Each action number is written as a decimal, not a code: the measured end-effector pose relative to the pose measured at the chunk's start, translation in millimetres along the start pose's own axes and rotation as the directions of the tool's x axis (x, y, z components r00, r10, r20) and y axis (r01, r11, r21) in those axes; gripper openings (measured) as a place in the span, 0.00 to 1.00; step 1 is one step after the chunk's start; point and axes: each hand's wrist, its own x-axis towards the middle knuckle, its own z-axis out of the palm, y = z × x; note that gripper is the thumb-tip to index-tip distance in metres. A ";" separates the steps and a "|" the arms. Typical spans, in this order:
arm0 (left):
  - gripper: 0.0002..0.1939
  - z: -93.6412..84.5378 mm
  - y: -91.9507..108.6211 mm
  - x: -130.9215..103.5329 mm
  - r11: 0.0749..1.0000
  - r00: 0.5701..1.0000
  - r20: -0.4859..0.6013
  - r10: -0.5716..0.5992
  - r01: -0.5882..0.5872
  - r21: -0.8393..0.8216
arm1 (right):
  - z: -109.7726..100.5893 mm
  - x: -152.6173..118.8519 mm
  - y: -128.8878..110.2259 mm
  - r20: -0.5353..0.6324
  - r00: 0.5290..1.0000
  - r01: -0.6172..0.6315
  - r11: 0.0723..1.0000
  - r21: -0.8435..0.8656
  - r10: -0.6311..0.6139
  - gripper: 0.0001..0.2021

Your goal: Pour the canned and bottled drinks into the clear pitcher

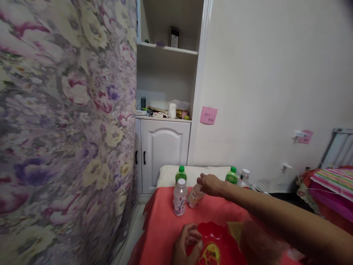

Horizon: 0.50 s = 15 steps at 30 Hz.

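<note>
My right hand (209,184) reaches across the table, its fingers closed round the top of a clear plastic bottle (194,198) with a printed label. That bottle leans to the right, and its cap is hidden by the hand. Just left of it stands a similar white-capped bottle (180,200), upright. Behind that is a green-capped bottle (181,175). My left hand (187,243) is at the left rim of a red scalloped tray (224,239) with a gold picture inside. Its fingers are loosely curled, thumb apart, with nothing visible in them.
Beyond my right forearm stand another green-capped bottle (232,176) and a white-capped bottle (244,177). A red cloth (162,209) covers the table. A floral curtain (68,129) hangs at left, a white cabinet (167,154) stands behind, and a striped cloth (335,180) lies at right.
</note>
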 end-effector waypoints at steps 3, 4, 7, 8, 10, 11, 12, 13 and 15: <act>0.17 1.6 -1.6 0.2 1.000 1.000 -0.014 0.019 -0.019 0.008 | -24.3 -17.5 1.9 -0.029 0.999 -0.019 1.000 0.004 0.019 0.14; 0.17 2.0 -3.7 0.7 1.000 1.000 -0.018 0.021 -0.021 0.019 | -33.6 -25.8 2.1 -0.051 0.999 -0.018 1.000 0.012 0.018 0.15; 0.20 1.5 -12.9 3.2 0.995 0.998 -0.050 0.040 -0.036 0.091 | -57.5 -58.0 -1.4 -0.123 0.992 0.001 0.999 0.048 0.005 0.16; 0.22 0.9 -15.9 4.4 0.991 0.997 -0.059 0.056 -0.048 0.125 | -62.7 -70.3 -4.3 -0.144 0.990 0.007 0.998 0.059 0.002 0.16; 0.27 -0.2 -20.3 6.4 0.977 0.992 -0.073 0.102 -0.086 0.193 | -67.9 -95.5 -12.3 -0.182 0.983 0.019 0.996 0.088 -0.003 0.16; 0.30 -0.3 -21.6 7.0 0.968 0.989 -0.077 0.129 -0.109 0.226 | -68.1 -107.6 -17.2 -0.203 0.979 0.032 0.993 0.115 -0.008 0.16; 0.32 0.1 -22.4 7.2 0.958 0.985 -0.079 0.156 -0.131 0.256 | -66.8 -119.1 -22.4 -0.234 0.972 0.055 0.984 0.167 -0.014 0.15; 0.34 1.1 -23.0 7.0 0.946 0.980 -0.080 0.182 -0.152 0.285 | -64.4 -129.6 -27.8 -0.259 0.966 0.070 0.973 0.221 -0.010 0.13; 0.38 4.9 -24.3 5.3 0.927 0.973 -0.055 0.224 -0.195 0.320 | -56.9 -147.1 -38.5 -0.282 0.959 0.087 0.944 0.319 0.006 0.12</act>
